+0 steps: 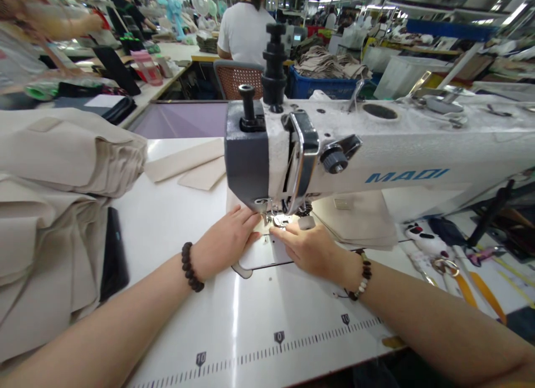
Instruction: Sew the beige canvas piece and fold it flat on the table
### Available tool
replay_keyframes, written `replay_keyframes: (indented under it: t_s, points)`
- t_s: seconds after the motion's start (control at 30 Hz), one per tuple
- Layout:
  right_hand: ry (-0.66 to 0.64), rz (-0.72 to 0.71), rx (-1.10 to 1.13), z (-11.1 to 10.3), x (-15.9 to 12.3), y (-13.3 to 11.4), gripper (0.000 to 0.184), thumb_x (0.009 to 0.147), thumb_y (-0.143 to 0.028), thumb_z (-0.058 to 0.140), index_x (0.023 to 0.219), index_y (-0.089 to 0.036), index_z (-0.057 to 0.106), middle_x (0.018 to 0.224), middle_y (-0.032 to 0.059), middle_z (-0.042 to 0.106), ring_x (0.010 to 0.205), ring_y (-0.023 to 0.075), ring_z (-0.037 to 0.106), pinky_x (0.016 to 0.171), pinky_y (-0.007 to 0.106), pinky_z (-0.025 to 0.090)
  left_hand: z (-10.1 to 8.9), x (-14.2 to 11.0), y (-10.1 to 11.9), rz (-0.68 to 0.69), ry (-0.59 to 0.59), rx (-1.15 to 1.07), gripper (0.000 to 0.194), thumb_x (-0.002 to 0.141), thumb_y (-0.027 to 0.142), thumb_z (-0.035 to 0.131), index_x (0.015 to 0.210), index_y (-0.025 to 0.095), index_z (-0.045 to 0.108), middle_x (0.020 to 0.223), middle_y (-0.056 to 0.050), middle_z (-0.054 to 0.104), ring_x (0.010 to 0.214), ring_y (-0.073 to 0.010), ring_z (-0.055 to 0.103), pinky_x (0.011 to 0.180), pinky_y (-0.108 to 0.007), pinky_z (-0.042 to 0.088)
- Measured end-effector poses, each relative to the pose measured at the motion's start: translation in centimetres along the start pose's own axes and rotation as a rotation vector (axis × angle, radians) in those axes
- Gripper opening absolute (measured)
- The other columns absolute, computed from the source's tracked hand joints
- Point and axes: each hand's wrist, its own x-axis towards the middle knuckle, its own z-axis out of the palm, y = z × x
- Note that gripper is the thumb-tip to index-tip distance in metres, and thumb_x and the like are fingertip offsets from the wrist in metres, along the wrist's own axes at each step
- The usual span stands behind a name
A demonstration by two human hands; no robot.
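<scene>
Far left: tall stack of folded beige fabric pieces [54,170] sits on the white glossy worktable [175,221] w/ a printed ruler scale along its near edge. Flat black phone-like slab [113,254] lies half tucked under the stack's right side. Behind it, two loose beige fabric strips [188,165] lie flat on the table, just left of the machine head.

Left hand [228,240], dark bead bracelet at the wrist, rests palm-down on the table; fingers [246,218] together & stretched fwd, pressed flat on the small pale beige fabric piece [261,226] right beside the presser foot [281,221]. That fabric piece lies on the machine bed under the needle area, between both hands, lit by the machine lamp.

Right hand [307,246], mixed bead bracelet at the wrist, comes in from the right; fingers close together, tips pinning the same piece just in front of the foot. Both hands nearly touch at the fingertips.

Above: white & grey MAQI industrial sewing machine [376,148], black thread stand on top. Under its arm, another flat pile of beige cut pieces [359,221]. Far right: orange-handled scissors [463,282] on the table. Background: a seated person in a white shirt [244,31], back turned.
</scene>
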Motion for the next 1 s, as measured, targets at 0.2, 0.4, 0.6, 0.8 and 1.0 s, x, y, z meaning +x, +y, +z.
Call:
replay_keyframes:
  t_s: [0.2, 0.4, 0.6, 0.8, 1.0]
  points:
    - [0.01, -0.005, -0.004, 0.1, -0.04, 0.07, 0.035, 0.081, -0.013, 0.049, 0.115, -0.018, 0.055, 0.085, 0.0044, 0.065, 0.07, 0.0166, 0.055, 0.058, 0.028, 0.033, 0.19, -0.12, -0.25, 0.018, 0.018, -0.016, 0.016, 0.09, 0.021, 0.042, 0.098, 0.013, 0.053, 0.096, -0.009, 0.058, 0.098, -0.0229, 0.053, 0.086, -0.039, 0.046]
    - [0.067, -0.026, -0.001, 0.28, -0.09, 0.18, 0.031, 0.083, -0.014, 0.048, 0.113, -0.018, 0.056, 0.078, 0.0031, 0.064, 0.064, 0.015, 0.054, 0.055, 0.028, 0.03, -0.06, -0.56, 0.19, 0.149, 0.058, -0.07, 0.03, 0.095, 0.024, 0.03, 0.099, 0.013, 0.058, 0.106, -0.008, 0.058, 0.099, -0.0181, 0.055, 0.088, -0.033, 0.048]
    - [0.06, -0.032, -0.012, 0.16, -0.08, 0.12, 0.032, 0.082, -0.013, 0.049, 0.114, -0.017, 0.056, 0.081, 0.004, 0.065, 0.066, 0.0153, 0.054, 0.054, 0.028, 0.029, -0.19, -0.38, 0.56, 0.185, 0.054, -0.088, 0.038, 0.096, 0.026, 0.023, 0.095, 0.011, 0.058, 0.1, -0.008, 0.059, 0.104, -0.016, 0.054, 0.095, -0.031, 0.046]
    - [0.053, -0.022, -0.013, 0.28, -0.1, 0.09, 0.031, 0.083, -0.014, 0.048, 0.113, -0.017, 0.057, 0.078, 0.0037, 0.064, 0.064, 0.0146, 0.053, 0.054, 0.028, 0.029, 0.07, -0.44, 0.15, 0.163, 0.048, -0.073, 0.036, 0.096, 0.026, 0.025, 0.098, 0.01, 0.058, 0.105, -0.01, 0.058, 0.103, -0.0161, 0.054, 0.095, -0.03, 0.046]
    - [0.026, 0.0, -0.015, 0.26, 0.02, 0.14, 0.032, 0.082, -0.014, 0.049, 0.113, -0.018, 0.057, 0.079, 0.003, 0.064, 0.064, 0.015, 0.053, 0.053, 0.028, 0.029, 0.11, -0.34, 0.2, 0.16, 0.053, -0.05, 0.036, 0.095, 0.025, 0.025, 0.096, 0.011, 0.059, 0.105, -0.01, 0.058, 0.102, -0.0167, 0.055, 0.093, -0.03, 0.047]
